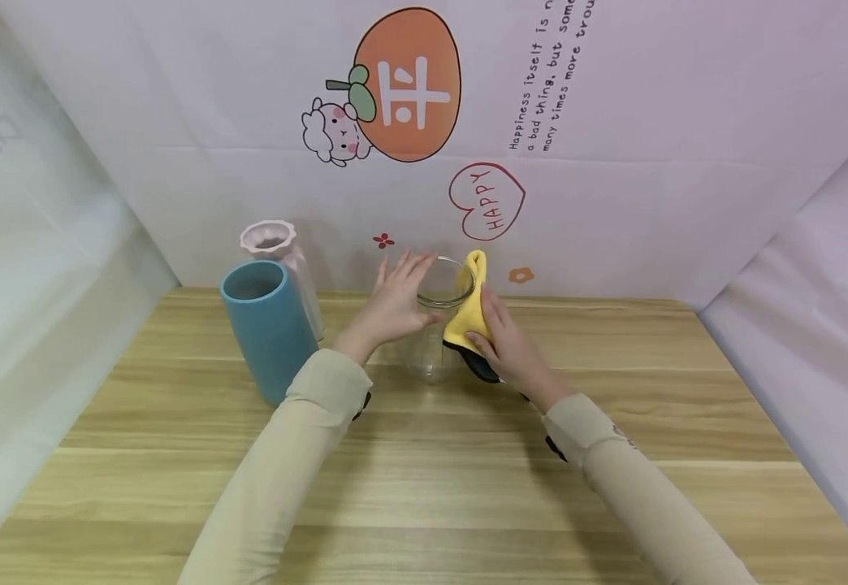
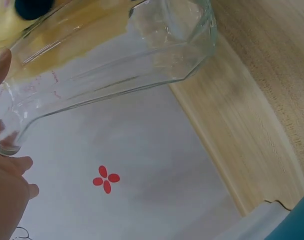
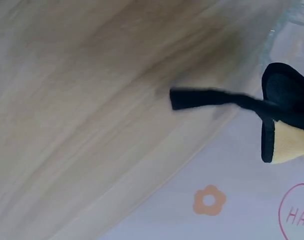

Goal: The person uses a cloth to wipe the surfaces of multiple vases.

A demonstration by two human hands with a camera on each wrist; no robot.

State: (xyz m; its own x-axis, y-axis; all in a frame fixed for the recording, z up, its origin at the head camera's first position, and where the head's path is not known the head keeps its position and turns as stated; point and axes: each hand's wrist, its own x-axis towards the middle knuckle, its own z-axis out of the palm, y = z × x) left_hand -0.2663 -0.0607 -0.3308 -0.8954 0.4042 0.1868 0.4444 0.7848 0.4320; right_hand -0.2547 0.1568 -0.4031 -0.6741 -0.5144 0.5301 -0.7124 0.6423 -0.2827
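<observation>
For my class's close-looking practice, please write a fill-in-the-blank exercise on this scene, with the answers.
1. The yellow cloth is held in the person's ____ hand.
2. In the head view, the blue vase stands to the ____ of the clear jar.
3. The printed heart reads ____.

Missing words: right; left; HAPPY.

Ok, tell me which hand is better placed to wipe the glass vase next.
Probably the right hand: it holds the yellow cloth up at the right side of the glass vase. The left hand has no cloth and grips the vase near its rim, so it seems better suited to steadying.
</observation>
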